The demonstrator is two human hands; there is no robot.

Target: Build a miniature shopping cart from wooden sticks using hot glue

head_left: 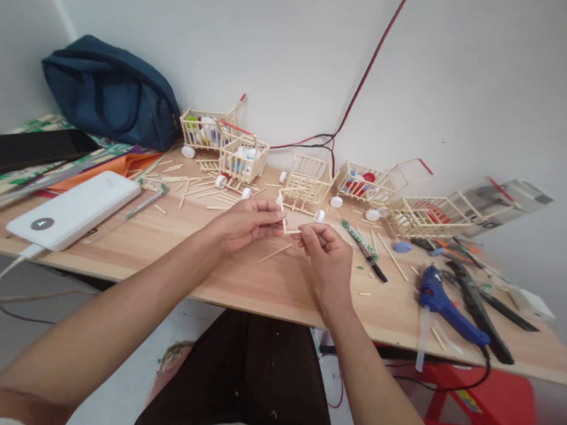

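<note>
Pinching an angled piece of thin wooden sticks between them, the left hand and the right hand meet above the front middle of the wooden tabletop. Thumb and fingertips close narrowly on each side: the left grips the upright arm, the right the end of the level one. Holding it from both ends probably keeps the slim corner steady and its angle in sight; whether the joint is firm I cannot tell.

Just behind the fingers stands a miniature stick shopping cart on white wheels, near enough that it could be knocked. A loose stick lies below the hands. Filled carts stand on both sides, one to the left and another to the right. The blue glue gun rests by the right edge, perhaps for easy reach, while a white power bank takes up the left.
</note>
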